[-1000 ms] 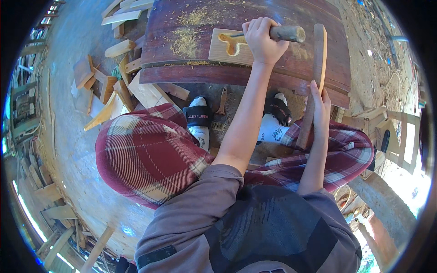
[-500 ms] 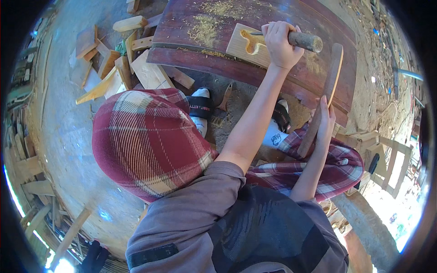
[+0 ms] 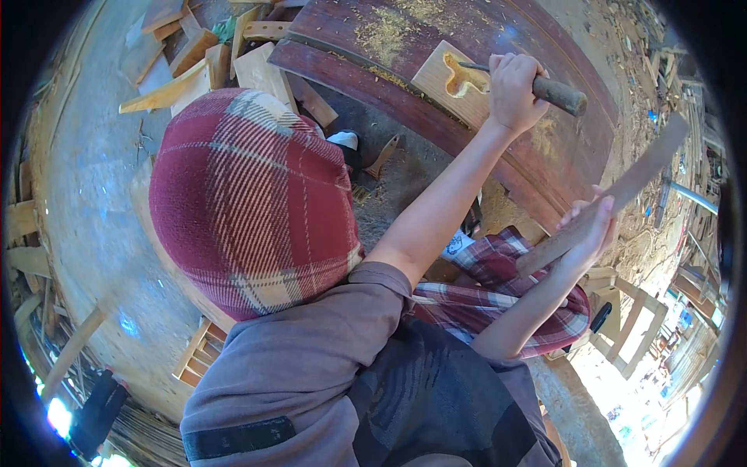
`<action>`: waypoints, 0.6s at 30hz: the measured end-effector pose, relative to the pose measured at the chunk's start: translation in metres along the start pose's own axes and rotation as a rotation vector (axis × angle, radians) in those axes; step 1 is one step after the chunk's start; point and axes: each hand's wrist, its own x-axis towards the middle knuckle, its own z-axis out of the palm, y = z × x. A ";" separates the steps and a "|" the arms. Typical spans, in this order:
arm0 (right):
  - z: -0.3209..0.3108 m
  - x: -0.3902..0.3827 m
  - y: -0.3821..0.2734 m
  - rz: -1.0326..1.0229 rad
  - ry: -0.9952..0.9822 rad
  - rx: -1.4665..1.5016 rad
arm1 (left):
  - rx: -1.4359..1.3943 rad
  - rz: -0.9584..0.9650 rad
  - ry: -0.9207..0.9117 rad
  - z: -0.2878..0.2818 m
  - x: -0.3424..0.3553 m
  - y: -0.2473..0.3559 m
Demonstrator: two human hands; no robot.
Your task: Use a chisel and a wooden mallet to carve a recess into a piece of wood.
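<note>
Left of the board, wood bits lie on the floor, and a brush lies nearer than they do. Dust is on the worktop beside the board. The board, with a hollow in it, sits near the worktop's near edge. Over its right side, the left hand grips a chisel, tip at the hollow. Right of the board, the right hand grips a stick, with open room between stick and chisel.

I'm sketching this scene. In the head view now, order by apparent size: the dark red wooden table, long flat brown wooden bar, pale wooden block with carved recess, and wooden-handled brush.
1. Table
2. Bar and block, unsure: the bar looks nearer the camera, and the left hand partly hides the block.
3. Brush
</note>
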 end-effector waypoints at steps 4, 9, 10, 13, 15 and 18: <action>0.022 -0.003 0.013 -0.134 -0.005 -0.326 | 0.020 0.004 -0.004 0.006 -0.004 0.000; 0.022 -0.009 -0.021 -0.009 -0.017 -0.200 | 0.035 -0.015 -0.002 0.008 0.000 -0.004; 0.018 -0.009 -0.023 -0.010 -0.007 -0.211 | 0.035 -0.011 -0.005 0.011 0.001 -0.002; 0.028 -0.001 -0.021 -0.065 0.017 -0.428 | 0.063 -0.012 -0.004 0.010 0.001 -0.005; 0.029 0.011 -0.015 -0.145 -0.044 -0.508 | 0.073 -0.017 -0.014 0.009 0.000 -0.007; 0.028 0.022 -0.028 -0.155 -0.108 -0.485 | 0.077 -0.023 -0.030 0.013 0.003 -0.005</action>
